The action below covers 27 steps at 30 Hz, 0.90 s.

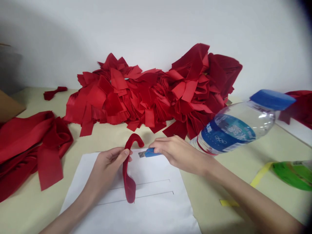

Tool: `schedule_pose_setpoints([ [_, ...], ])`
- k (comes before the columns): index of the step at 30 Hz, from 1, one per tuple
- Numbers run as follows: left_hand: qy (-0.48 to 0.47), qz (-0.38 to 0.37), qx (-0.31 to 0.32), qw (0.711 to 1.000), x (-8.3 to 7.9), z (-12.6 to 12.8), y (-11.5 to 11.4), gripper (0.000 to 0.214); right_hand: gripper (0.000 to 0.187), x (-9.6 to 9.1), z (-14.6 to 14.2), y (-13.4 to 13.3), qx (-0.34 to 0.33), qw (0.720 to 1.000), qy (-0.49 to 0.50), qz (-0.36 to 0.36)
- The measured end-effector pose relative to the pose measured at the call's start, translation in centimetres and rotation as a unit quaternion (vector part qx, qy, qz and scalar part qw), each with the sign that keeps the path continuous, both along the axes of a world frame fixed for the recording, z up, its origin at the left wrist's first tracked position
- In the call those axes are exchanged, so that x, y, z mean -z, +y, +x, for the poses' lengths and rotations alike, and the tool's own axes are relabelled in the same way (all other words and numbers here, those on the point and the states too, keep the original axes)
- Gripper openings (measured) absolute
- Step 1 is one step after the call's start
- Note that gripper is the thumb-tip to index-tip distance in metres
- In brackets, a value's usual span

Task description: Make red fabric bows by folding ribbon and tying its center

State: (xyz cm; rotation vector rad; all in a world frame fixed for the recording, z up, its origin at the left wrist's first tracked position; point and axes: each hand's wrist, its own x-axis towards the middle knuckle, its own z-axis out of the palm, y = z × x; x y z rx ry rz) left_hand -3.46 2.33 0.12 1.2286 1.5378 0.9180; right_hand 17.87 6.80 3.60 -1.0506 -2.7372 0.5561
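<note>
My left hand (109,161) pinches the red strip (128,182) between thumb and fingertips near its top. The strip arches over just above the pinch, and its lower end hangs down to the white sheet (156,208) at the near-middle of the table (102,139). My right hand (175,152) is closed around what looks like a blue lighter (149,152), its metal tip pointing at the strip and just short of my left thumb. That closeness is the main risk, I think: if the tip is hot it could catch my thumb or scorch the fabric below the end, and a sagging strip could brush the paper underneath. The heap of cut red pieces (151,94) along the far edge by the wall sits near enough that a forward reach would touch it. A water bottle (239,130) stands just beside my right wrist, so an outward swing of that arm could knock it over. Long red ribbon (31,143) takes up the left edge, and a green roll (292,174) with a yellow tape strip (260,174) lies toward the right edge. The freest room is the sheet itself and the bare strip of table between it and the heap.
</note>
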Motion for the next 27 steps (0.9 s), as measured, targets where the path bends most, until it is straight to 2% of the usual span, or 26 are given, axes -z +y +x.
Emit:
schedule_pose_setpoints([
  [5,0.051,0.005,0.026,0.998,0.5,-0.4,0.1,0.032,0.029,0.3,-0.2,0.4,0.011,0.999,0.042,0.014],
  [9,0.072,-0.009,0.005,0.997,0.7,-0.7,0.2,0.032,0.028,-0.2,0.3,0.5,0.068,0.981,0.178,0.027],
  [11,0.057,-0.009,-0.013,0.998,0.5,-0.8,0.3,0.032,0.03,-0.8,0.6,0.4,0.087,0.974,0.206,0.034],
  [13,0.028,0.006,-0.027,0.999,0.1,-0.7,0.3,0.03,0.03,-1.1,0.7,0.5,0.063,0.985,0.157,0.031],
  [15,-0.003,0.019,-0.029,0.999,-0.4,-0.5,0.3,0.029,0.026,-0.9,0.7,0.6,0.03,0.998,0.059,0.019],
  [17,-0.025,0.018,-0.02,0.999,-0.7,-0.3,0.2,0.029,0.018,-0.4,0.5,0.8,0.037,0.999,-0.026,0.031],
  [19,-0.042,0.016,-0.009,0.999,-0.9,0.0,0.0,0.026,0.018,0.2,0.4,0.9,0.043,0.996,-0.061,0.056],
  [21,-0.057,0.023,-0.006,0.998,-1.0,0.3,-0.2,0.024,0.025,0.5,0.0,0.7,0.033,0.996,-0.035,0.072],
  [23,-0.07,0.034,-0.006,0.997,-0.9,0.5,-0.4,0.022,0.023,0.5,-0.6,0.0,0.037,0.998,0.028,0.052],
  [25,-0.073,0.035,0.01,0.997,-0.7,0.7,-0.6,0.022,0.019,0.6,-1.5,-0.9,0.07,0.993,0.097,0.02],
  [27,-0.07,0.03,0.038,0.996,-0.5,0.7,-0.8,0.022,0.025,0.7,-2.4,-1.9,0.099,0.985,0.138,0.001],
])
